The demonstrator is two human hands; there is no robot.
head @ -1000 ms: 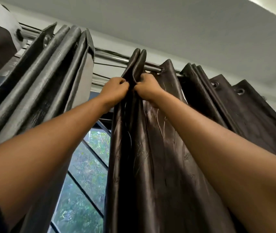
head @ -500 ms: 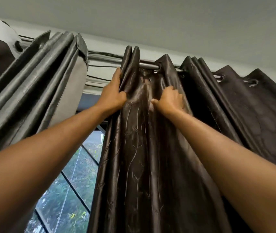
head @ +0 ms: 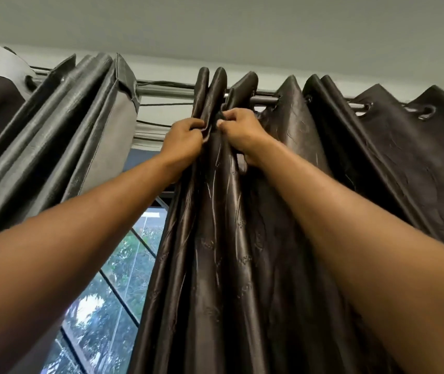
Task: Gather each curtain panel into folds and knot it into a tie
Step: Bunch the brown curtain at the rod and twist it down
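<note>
A dark brown satin curtain panel (head: 229,252) hangs by eyelets from a metal rod (head: 265,99) near the ceiling. My left hand (head: 184,140) grips the panel's outer folds just below the rod. My right hand (head: 238,128) pinches another fold and holds it against the ones in my left hand. Both arms reach up and forward. Further right the same panel (head: 404,157) hangs in wider, looser pleats. A second dark panel (head: 53,125) is bunched in folds at the left, showing its grey lining.
Between the two panels a window (head: 113,306) with dark frame bars shows trees outside. Thin cables (head: 161,83) run along the rod. The white ceiling (head: 242,28) is close above the curtain tops.
My right hand has moved left, bringing another fold up against my left hand. The gathered bunch under the rod is thicker, and a bare stretch of rod shows to its right.
</note>
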